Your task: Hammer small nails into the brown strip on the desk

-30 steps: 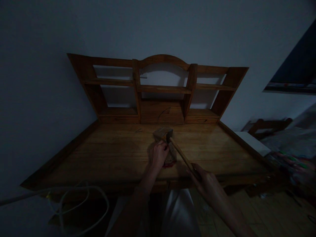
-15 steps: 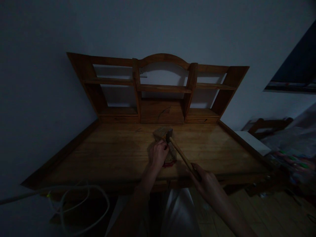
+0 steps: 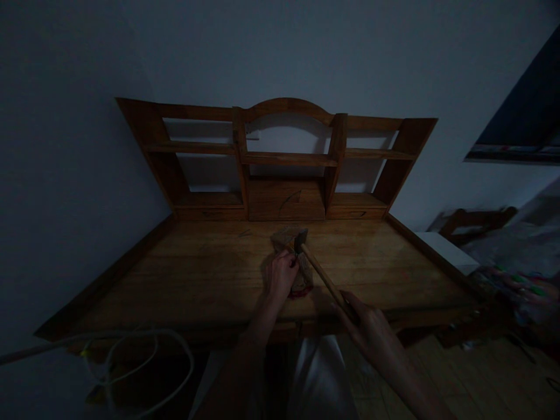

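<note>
My right hand (image 3: 365,318) is closed around the wooden handle of a hammer (image 3: 324,275). The hammer's dark head lies over a brownish block-like piece (image 3: 286,234) on the desk, close to my left fingers; whether it touches is too dark to tell. My left hand (image 3: 282,271) rests at the piece's near-left side with fingers pinched together. What they pinch, if anything, is too small to make out. Below the fingers, a red-edged part (image 3: 301,293) shows near the desk's front, partly hidden by my left hand.
The wooden desk (image 3: 196,268) has raised side edges and a shelf hutch (image 3: 286,157) along its back. A pale cable (image 3: 175,335) loops at the front left. To the right are a white surface (image 3: 446,251), a wooden chair back (image 3: 481,221) and plastic-wrapped items (image 3: 516,280).
The camera view has shifted slightly. Both hands and the hammer stay in nearly the same place, with the hammer head at most a little lower.
</note>
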A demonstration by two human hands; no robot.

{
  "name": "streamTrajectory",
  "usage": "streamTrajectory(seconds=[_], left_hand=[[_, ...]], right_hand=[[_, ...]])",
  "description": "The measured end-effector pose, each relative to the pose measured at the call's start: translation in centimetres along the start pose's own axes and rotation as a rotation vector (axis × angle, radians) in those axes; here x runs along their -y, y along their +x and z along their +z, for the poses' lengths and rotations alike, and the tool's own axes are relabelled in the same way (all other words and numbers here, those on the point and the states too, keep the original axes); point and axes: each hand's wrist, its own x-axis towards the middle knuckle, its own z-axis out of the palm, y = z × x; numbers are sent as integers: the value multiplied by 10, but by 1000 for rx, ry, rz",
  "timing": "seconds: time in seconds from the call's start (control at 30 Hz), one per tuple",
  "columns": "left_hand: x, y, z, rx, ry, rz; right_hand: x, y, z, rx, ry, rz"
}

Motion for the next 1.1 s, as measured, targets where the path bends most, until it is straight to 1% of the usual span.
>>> streamTrajectory(seconds=[0.2, 0.5, 0.7, 0.83, 0.97, 1.1], left_hand=[[0, -1, -2, 15, 2, 5], [2, 0, 0, 36, 9, -5], [1, 0, 0, 45, 11, -3], [1, -1, 0, 21, 7, -2], [-1, 0, -2, 26, 5, -7], [-2, 2, -3, 35, -8, -20]], right_hand=[[0, -1, 4, 16, -11, -12], [4, 0, 1, -37, -1, -15], [-2, 1, 4, 3, -78, -34], [2, 0, 1, -24, -33, -13], [5, -1, -3, -49, 14, -25], [1, -2, 2, -27, -8, -28]])
